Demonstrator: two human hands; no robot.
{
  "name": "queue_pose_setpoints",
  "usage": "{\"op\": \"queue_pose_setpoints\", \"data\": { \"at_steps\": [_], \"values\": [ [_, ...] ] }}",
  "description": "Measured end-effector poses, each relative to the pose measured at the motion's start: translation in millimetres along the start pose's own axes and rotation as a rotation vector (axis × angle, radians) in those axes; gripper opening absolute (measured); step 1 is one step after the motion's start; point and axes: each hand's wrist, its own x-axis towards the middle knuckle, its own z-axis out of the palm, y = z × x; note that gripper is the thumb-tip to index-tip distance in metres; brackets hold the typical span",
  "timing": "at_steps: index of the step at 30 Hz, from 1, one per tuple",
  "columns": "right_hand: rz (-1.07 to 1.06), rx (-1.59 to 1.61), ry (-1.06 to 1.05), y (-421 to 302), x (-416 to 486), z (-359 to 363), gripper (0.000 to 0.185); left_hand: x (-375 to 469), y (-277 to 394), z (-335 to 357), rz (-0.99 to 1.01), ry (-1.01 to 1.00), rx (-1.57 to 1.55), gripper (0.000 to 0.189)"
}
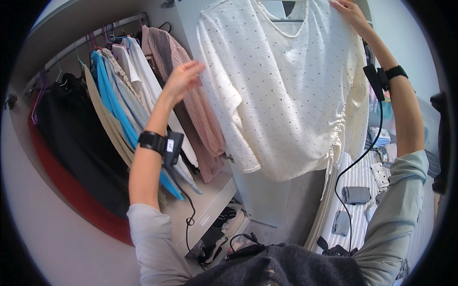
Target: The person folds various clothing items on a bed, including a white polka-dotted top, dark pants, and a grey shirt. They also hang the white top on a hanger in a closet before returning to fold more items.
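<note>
A white blouse with small dark dots [282, 89] hangs in front of me, its neckline at the top of the view. Around the neckline, part of a light hanger [266, 1] shows. My right hand [350, 15] pinches the blouse at its right shoulder. At the left sleeve's outer edge are the fingertips of my left hand [184, 79]; whether they grip the cloth is unclear. Gathered ruching and a drawstring [328, 175] run down the blouse's lower right side. Behind my left hand hangs a pink knit garment [186, 71].
To the left, a wardrobe rail [68, 48] carries several garments, among them a black one [80, 118] and a blue one [107, 89]. Below is a drawer front [207, 218]. Folded grey cloth [356, 195] lies on a striped bed [349, 171] at right. Cables [357, 161] trail from both wrists.
</note>
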Motion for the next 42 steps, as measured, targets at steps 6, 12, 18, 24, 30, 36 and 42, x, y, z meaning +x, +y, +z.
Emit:
{"op": "queue_pose_setpoints", "data": {
  "at_steps": [6,12,18,24,30,36,42],
  "values": [
    [-0.075,0.002,0.039,46.7,9.1,-13.8,0.032,-48.6,-52.7,39.0,-0.156,-0.077,0.096,0.053],
    [-0.045,0.049,-0.044,56.7,13.5,-26.7,0.033,-32.5,-43.5,63.3,0.06,0.25,0.134,0.062],
    [-0.117,0.109,-0.048,38.1,1.5,-22.5,0.033,-10.9,-41.8,66.9,0.156,0.406,0.343,0.037],
    [-0.115,0.132,-0.044,44.4,0.4,-23.2,0.036,-11.4,-64.6,52.1,0.031,0.489,0.582,0.029],
    [-0.091,0.154,-0.02,57.9,2.9,-20.7,0.037,-29.7,-75.3,33.9,-0.081,0.49,0.439,0.02],
    [-0.053,0.186,-0.005,68.5,2.7,-14.8,0.036,-60.6,-45.1,34.8,0.218,0.475,0.101,0.028],
    [-0.026,0.157,0.019,95.2,11.0,-14.9,0.038,-101.4,-13.0,36.4,0.115,0.449,0.307,0.035]
  ]
}}
